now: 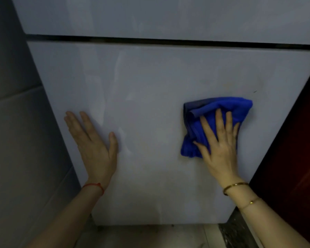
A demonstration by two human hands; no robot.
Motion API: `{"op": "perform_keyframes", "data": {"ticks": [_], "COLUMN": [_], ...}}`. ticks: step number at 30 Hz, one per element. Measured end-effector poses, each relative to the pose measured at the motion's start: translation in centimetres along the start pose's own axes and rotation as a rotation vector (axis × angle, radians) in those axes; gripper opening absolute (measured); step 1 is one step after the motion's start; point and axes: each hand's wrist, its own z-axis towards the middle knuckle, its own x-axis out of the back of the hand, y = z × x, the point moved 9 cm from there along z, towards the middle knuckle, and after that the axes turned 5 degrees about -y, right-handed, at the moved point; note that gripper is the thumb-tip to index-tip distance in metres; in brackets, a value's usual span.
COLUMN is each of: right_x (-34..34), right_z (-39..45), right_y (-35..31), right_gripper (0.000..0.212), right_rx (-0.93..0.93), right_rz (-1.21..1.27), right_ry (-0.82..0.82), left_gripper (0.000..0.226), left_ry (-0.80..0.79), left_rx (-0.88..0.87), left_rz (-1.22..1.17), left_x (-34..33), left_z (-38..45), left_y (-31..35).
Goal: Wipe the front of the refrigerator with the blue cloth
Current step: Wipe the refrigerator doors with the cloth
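The white refrigerator front (154,90) fills the view, with a dark horizontal gap between an upper and a lower door. A crumpled blue cloth (220,108) lies flat against the lower door at the right. My right hand (220,140) presses on the cloth with fingers spread, covering its lower right part. My left hand (93,140) rests flat on the lower door at the left, fingers apart, holding nothing. Faint streaks show on the door between the hands.
A grey tiled wall (16,122) stands close on the left of the refrigerator. A dark reddish surface (293,149) borders it on the right. Tiled floor (150,237) shows below the door's bottom edge.
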Motion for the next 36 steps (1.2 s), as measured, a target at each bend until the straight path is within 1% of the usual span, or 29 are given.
{"op": "perform_keyframes", "data": {"ticks": [2, 5, 6, 7, 8, 10, 11, 12, 14, 16, 18, 19, 21, 23, 24, 25, 27, 29, 30, 31, 33, 36], "right_x": [-1.3, -3.6, -3.6, -3.1, -2.1, 0.6, 2.1, 3.4, 5.1, 4.8, 2.6, 0.9, -2.2, -3.4, -3.1, -2.2, 0.5, 3.0, 3.9, 4.6, 4.5, 0.7], "right_z": [-0.8, -3.4, -3.8, -3.6, -2.8, 0.3, 2.5, 4.9, 9.6, 11.6, 9.7, 7.7, 3.5, 0.6, 0.1, 0.3, 2.3, 5.9, 7.7, 9.4, 11.0, 7.7], "right_y": [-2.0, -4.2, -3.9, -3.1, -2.0, -0.6, -0.9, -2.2, -6.2, -11.3, -15.4, -16.5, -15.9, -12.6, -10.6, -8.6, -5.9, -5.9, -6.7, -8.1, -11.9, -16.9], "right_gripper": [0.061, 0.067, 0.071, 0.072, 0.070, 0.059, 0.056, 0.055, 0.057, 0.058, 0.062, 0.067, 0.078, 0.088, 0.089, 0.085, 0.066, 0.057, 0.055, 0.054, 0.055, 0.066], "right_rx": [-0.001, 0.189, 0.213, 0.178, 0.082, -0.158, -0.224, -0.235, -0.156, 0.016, 0.202, 0.265, 0.320, 0.280, 0.218, 0.133, -0.049, -0.176, -0.191, -0.172, -0.032, 0.236], "right_rz": [-0.005, -0.130, -0.149, -0.134, -0.086, 0.079, 0.147, 0.185, 0.175, 0.126, 0.079, 0.054, -0.005, -0.062, -0.064, -0.042, 0.051, 0.154, 0.177, 0.176, 0.141, 0.076], "right_ry": [-0.014, -0.054, -0.048, -0.029, 0.007, 0.130, 0.195, 0.247, 0.280, 0.243, 0.158, 0.109, 0.011, -0.041, -0.040, -0.014, 0.098, 0.202, 0.248, 0.277, 0.259, 0.114], "left_gripper": [0.081, 0.082, 0.082, 0.081, 0.080, 0.077, 0.076, 0.075, 0.076, 0.078, 0.080, 0.080, 0.079, 0.078, 0.077, 0.077, 0.077, 0.077, 0.076, 0.076, 0.077, 0.077], "left_ry": [-0.013, -0.033, -0.034, -0.030, -0.025, -0.008, 0.007, 0.025, 0.047, 0.030, -0.002, -0.010, -0.034, -0.061, -0.071, -0.078, -0.077, -0.073, -0.074, -0.076, -0.084, -0.096], "left_rx": [0.008, 0.002, -0.007, -0.020, -0.034, -0.056, -0.059, -0.053, -0.032, -0.013, -0.011, -0.021, -0.047, -0.070, -0.077, -0.077, -0.071, -0.062, -0.057, -0.053, -0.050, -0.055], "left_rz": [-0.010, -0.016, -0.011, -0.003, 0.006, 0.017, 0.020, 0.018, 0.000, -0.042, -0.081, -0.088, -0.085, -0.059, -0.046, -0.040, -0.047, -0.055, -0.060, -0.064, -0.067, -0.079], "left_x": [0.0, 0.2, 0.3, 0.5, 0.6, 1.0, 1.3, 1.7, 2.5, 2.9, 3.0, 3.1, 3.3, 3.4, 3.4, 3.4, 3.4, 3.3, 3.2, 3.1, 3.1, 3.2], "left_z": [-0.1, -0.2, -0.2, -0.1, -0.1, 0.1, 0.3, 0.6, 1.4, 2.1, 2.3, 2.3, 2.2, 2.1, 2.2, 2.2, 2.2, 2.2, 2.2, 2.2, 2.2, 2.1], "left_y": [-0.1, -0.2, -0.3, -0.4, -0.6, -1.1, -1.3, -1.7, -2.5, -3.1, -3.4, -3.5, -3.5, -3.5, -3.5, -3.5, -3.5, -3.4, -3.4, -3.4, -3.5, -3.7]}}
